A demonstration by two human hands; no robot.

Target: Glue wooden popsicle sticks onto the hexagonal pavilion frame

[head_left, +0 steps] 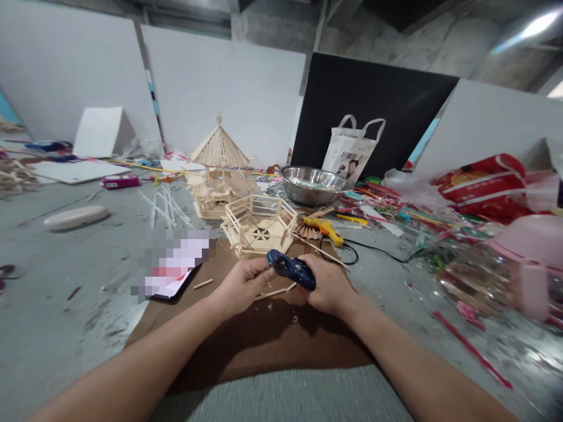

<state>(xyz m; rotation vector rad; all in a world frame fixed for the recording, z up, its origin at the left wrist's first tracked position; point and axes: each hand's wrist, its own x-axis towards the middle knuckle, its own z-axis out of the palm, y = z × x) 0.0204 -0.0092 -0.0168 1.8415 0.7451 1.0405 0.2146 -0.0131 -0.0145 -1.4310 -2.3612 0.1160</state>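
The right hand (329,285), at the middle of the frame, is closed around a dark blue tool (292,269), which slants down from left to right between the two hands. The left hand (241,285) meets the tool's left end with bent fingers; whether it grips the tool or something small there, I cannot tell. Just beneath the tool, thin sticks (277,292) lie on a brown sheet (264,346), and a short stick (203,283) lies left of the left hand. Farther left, a phone (178,285), partly pixelated, rests at the sheet's edge. Just above the hands stands a low, railed stick frame (264,231), with a yellow glue gun (325,228) near its right side. Behind the frame, toward the upper middle, rises a stick tower (219,149) with a pointed roof. Right of the tower sits a metal bowl (308,190), with a white bag (347,152) upright behind it. A pink-lidded bottle (534,246) is at the right edge, and a white case (75,217) lies at middle left on the grey surface (79,264).
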